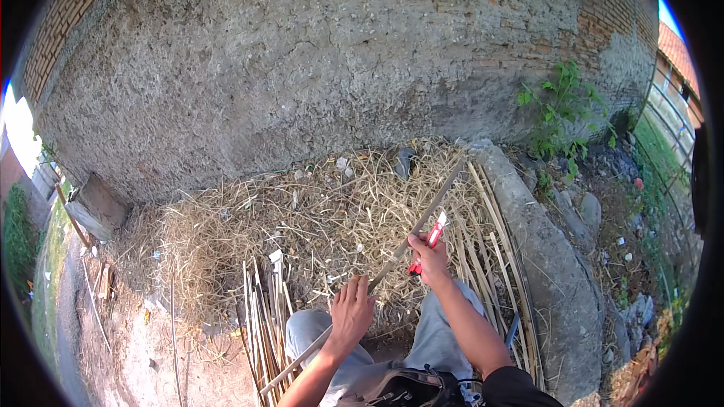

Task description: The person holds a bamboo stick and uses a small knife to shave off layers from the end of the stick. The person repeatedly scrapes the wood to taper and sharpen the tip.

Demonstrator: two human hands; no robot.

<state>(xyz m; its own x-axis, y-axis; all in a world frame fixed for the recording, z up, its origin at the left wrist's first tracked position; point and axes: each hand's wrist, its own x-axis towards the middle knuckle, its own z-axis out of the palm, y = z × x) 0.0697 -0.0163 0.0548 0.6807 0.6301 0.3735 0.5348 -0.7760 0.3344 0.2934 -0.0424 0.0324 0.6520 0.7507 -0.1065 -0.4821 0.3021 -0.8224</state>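
A long, thin bamboo strip (390, 261) runs slantwise from my left thigh up toward the wall. My left hand (351, 313) is closed round its lower part, fingers bent over the top. In my right hand (431, 262) is a red utility knife (435, 232), its pale tip pointing up and away from me. The right thumb lies against or very near the strip, above the left hand. Whether the knife's blade touches the strip cannot be made out.
Bundled bamboo strips lean by my left leg (260, 316); more strips (483, 267) lie at my right beside a concrete curb (554, 286). Dry shavings (302, 215) cover the ground before a rough plastered wall (332, 60). A green plant (566, 109) grows at the far right.
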